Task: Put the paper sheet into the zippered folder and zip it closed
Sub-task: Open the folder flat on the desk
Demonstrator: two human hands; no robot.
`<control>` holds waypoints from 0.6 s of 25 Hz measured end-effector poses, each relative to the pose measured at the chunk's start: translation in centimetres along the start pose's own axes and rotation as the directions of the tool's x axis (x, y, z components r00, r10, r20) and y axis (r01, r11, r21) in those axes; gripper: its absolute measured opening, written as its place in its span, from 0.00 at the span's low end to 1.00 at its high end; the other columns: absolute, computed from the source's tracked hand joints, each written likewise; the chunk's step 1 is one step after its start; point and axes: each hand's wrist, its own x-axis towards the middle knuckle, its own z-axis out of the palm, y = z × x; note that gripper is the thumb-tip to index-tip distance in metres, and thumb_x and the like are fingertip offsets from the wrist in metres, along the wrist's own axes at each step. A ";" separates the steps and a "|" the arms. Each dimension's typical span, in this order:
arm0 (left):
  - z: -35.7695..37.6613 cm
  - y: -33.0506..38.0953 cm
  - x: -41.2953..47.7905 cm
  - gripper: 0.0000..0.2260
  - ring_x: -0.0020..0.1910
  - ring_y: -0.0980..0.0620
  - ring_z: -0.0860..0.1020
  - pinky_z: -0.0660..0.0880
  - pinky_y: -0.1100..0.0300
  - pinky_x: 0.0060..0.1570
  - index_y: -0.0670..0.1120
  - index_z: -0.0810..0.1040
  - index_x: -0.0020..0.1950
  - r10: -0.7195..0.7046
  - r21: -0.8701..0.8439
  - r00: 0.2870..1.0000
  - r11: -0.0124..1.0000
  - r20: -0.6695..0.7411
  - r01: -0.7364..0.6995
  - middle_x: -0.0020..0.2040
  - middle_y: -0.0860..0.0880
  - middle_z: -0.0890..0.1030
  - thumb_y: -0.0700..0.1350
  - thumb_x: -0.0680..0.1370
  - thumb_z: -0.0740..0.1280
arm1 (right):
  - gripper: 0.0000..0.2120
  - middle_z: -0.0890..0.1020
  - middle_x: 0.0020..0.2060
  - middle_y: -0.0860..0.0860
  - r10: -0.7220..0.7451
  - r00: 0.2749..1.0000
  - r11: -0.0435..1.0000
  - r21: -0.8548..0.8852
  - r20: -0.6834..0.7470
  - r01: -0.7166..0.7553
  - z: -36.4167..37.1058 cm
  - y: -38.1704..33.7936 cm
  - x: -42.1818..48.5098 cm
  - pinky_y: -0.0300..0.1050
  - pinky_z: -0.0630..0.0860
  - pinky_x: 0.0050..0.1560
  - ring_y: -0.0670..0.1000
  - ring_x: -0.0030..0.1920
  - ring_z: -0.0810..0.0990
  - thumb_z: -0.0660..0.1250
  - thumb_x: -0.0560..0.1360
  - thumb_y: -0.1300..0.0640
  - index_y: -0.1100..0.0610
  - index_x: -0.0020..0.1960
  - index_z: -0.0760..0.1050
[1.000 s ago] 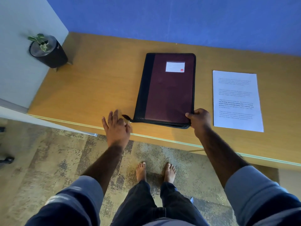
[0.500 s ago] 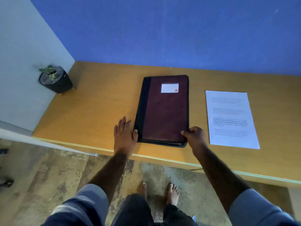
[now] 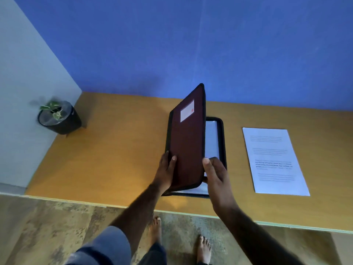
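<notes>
The table (image 3: 118, 150) is smooth, matt, wood-look laminate. The folder (image 3: 188, 146) has a matt maroon leather-like cover edged in black fabric. The paper sheet (image 3: 275, 161) is plain white, printed.

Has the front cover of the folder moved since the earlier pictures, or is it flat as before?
Yes. The cover has swung up off the desk, hinging along its left edge; the paper sheet stays beside it.

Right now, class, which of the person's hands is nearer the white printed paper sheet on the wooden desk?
Right. The right hand grips the cover edge facing the white printed paper sheet; the left hand holds the far edge.
</notes>
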 end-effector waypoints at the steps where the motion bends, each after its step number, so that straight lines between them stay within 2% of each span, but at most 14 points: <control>1: -0.8 0.8 -0.2 0.23 0.73 0.44 0.72 0.68 0.45 0.74 0.44 0.67 0.77 -0.017 -0.146 0.999 0.989 0.038 0.023 0.74 0.42 0.72 0.55 0.85 0.57 | 0.24 0.72 0.42 0.67 -0.034 0.999 0.999 -0.002 0.010 0.034 1.7 -0.3 -0.2 0.61 0.75 0.42 0.59 0.41 0.74 0.62 0.82 0.43 0.66 0.47 0.70; 2: -1.7 1.6 -0.6 0.22 0.68 0.44 0.76 0.73 0.47 0.69 0.44 0.70 0.74 -0.023 -0.272 0.996 0.961 0.086 0.046 0.69 0.41 0.77 0.55 0.85 0.57 | 0.23 0.74 0.43 0.63 -0.066 0.998 0.998 -0.011 0.022 0.067 3.4 -0.5 -0.3 0.58 0.76 0.44 0.57 0.43 0.76 0.61 0.81 0.42 0.64 0.48 0.72; 4: -4.3 3.2 -1.5 0.22 0.60 0.49 0.82 0.79 0.57 0.56 0.44 0.76 0.68 0.008 -0.355 0.984 0.933 0.177 0.056 0.62 0.42 0.82 0.57 0.85 0.54 | 0.21 0.81 0.47 0.52 -0.102 0.992 0.994 -0.024 0.068 0.104 6.5 -0.3 -0.3 0.51 0.80 0.51 0.48 0.51 0.81 0.59 0.82 0.42 0.59 0.58 0.77; 6: -7.2 5.0 -2.2 0.23 0.56 0.55 0.84 0.77 0.58 0.55 0.52 0.84 0.60 -0.001 -0.366 0.975 0.927 0.221 0.084 0.57 0.48 0.86 0.62 0.84 0.53 | 0.22 0.82 0.59 0.49 -0.100 0.988 0.991 -0.081 0.121 0.110 9.4 0.1 -0.1 0.53 0.79 0.61 0.49 0.63 0.81 0.59 0.82 0.43 0.56 0.68 0.76; 8: -10.0 6.4 -2.5 0.25 0.54 0.54 0.85 0.77 0.52 0.57 0.56 0.87 0.55 -0.062 -0.439 0.964 0.881 0.257 0.174 0.54 0.51 0.87 0.68 0.79 0.56 | 0.26 0.77 0.67 0.49 -0.094 0.981 0.968 -0.214 0.172 0.130 11.7 0.8 0.2 0.54 0.77 0.65 0.47 0.69 0.76 0.59 0.82 0.40 0.53 0.74 0.72; 11: -14.7 6.6 -2.0 0.34 0.56 0.48 0.84 0.79 0.52 0.54 0.48 0.83 0.65 -0.017 -0.583 0.948 0.785 0.318 0.209 0.57 0.46 0.85 0.73 0.77 0.57 | 0.32 0.70 0.75 0.44 -0.108 0.950 0.878 -0.421 0.292 0.229 14.5 1.8 0.5 0.47 0.72 0.71 0.41 0.75 0.68 0.55 0.82 0.32 0.49 0.79 0.65; 12: -16.1 6.5 -1.6 0.37 0.59 0.46 0.83 0.79 0.50 0.57 0.47 0.79 0.69 -0.016 -0.584 0.950 0.785 0.313 0.206 0.61 0.44 0.84 0.74 0.75 0.59 | 0.33 0.67 0.77 0.42 -0.103 0.937 0.845 -0.468 0.333 0.259 15.1 2.2 0.7 0.44 0.70 0.73 0.40 0.76 0.65 0.53 0.81 0.31 0.47 0.80 0.63; 15: -19.7 5.5 -0.5 0.42 0.71 0.44 0.74 0.68 0.42 0.73 0.49 0.73 0.75 -0.112 -0.399 0.975 0.899 0.191 0.182 0.72 0.46 0.76 0.75 0.70 0.67 | 0.32 0.65 0.78 0.41 -0.080 0.903 0.758 -0.562 0.423 0.330 16.5 3.8 1.3 0.38 0.66 0.72 0.40 0.77 0.64 0.52 0.81 0.30 0.45 0.79 0.63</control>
